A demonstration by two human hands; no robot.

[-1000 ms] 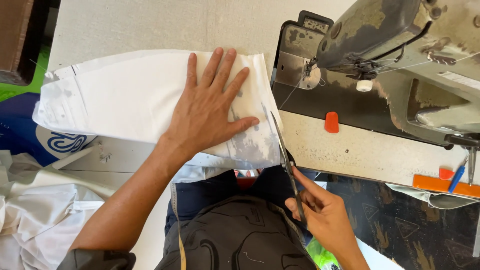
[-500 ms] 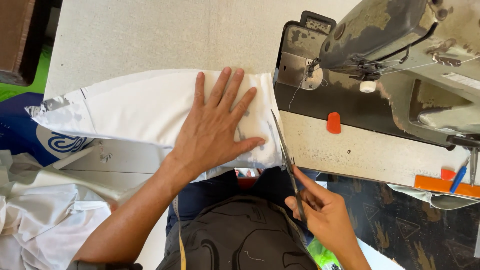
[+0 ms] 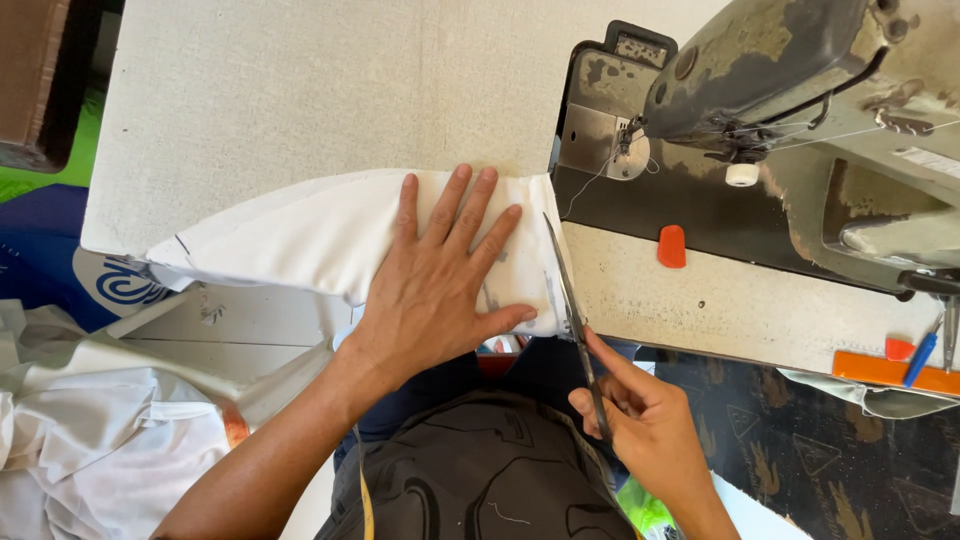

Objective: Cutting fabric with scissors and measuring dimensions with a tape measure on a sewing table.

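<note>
A person sits at a sewing worktop (image 3: 300, 110), seen from above. The left hand (image 3: 440, 290) lies flat with fingers spread on a folded white cloth (image 3: 300, 235) at the worktop's near edge, pressing it and gripping nothing. The right hand (image 3: 640, 425), at about five o'clock from the left, has its grip closed round the handles of long scissors (image 3: 572, 310). The blades look nearly closed and run along the cloth's right edge, pointing to twelve o'clock.

What could go wrong: the left thumb lies just beside the blades, so a slip or a push sideways might nick it. The cloth overhangs the near edge, and if the flat hand eases, it may slide and the cut wander.

The worktop is pale, speckled and worn. At two o'clock stands an old, chipped sewing machine (image 3: 790, 90) on a dark bed, with a small orange tab (image 3: 671, 246) near it. An orange strip (image 3: 885, 368) and a blue pen (image 3: 921, 357) lie at three o'clock. White fabric (image 3: 90, 440) is heaped on the floor at eight o'clock, beside blue and green patches.
</note>
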